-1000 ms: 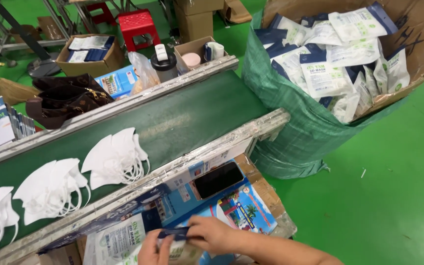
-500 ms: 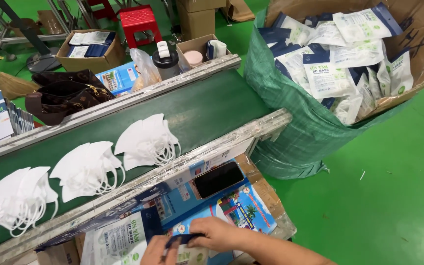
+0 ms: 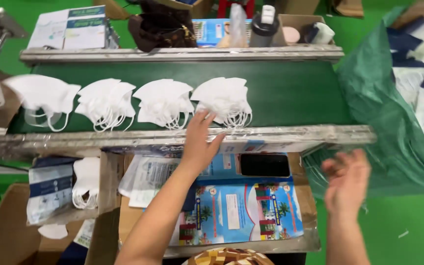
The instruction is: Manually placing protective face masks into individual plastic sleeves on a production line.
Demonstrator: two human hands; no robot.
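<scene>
Several stacks of white face masks lie in a row on a dark green conveyor belt (image 3: 290, 93). My left hand (image 3: 201, 140) reaches over the belt's near metal rail (image 3: 295, 135), fingers spread, fingertips at the rightmost mask stack (image 3: 222, 100). It holds nothing. My right hand (image 3: 347, 181) hangs open and blurred in the air to the right, over the edge of a tray of colourful printed packaging sheets (image 3: 241, 211). A black phone (image 3: 265, 165) lies on the tray just below the rail.
A large green bag (image 3: 388, 113) of packed mask pouches stands at the right. Cardboard boxes with masks and pouches (image 3: 50, 191) sit at the lower left. Behind the belt are a brown bag (image 3: 160, 29), a bottle (image 3: 263, 24), boxes and printed cartons. The floor is green.
Both hands have left the packaging sheets near my body. The left has reached up to the belt, the right has swung out to the right. The mask stacks have travelled right along the belt.
</scene>
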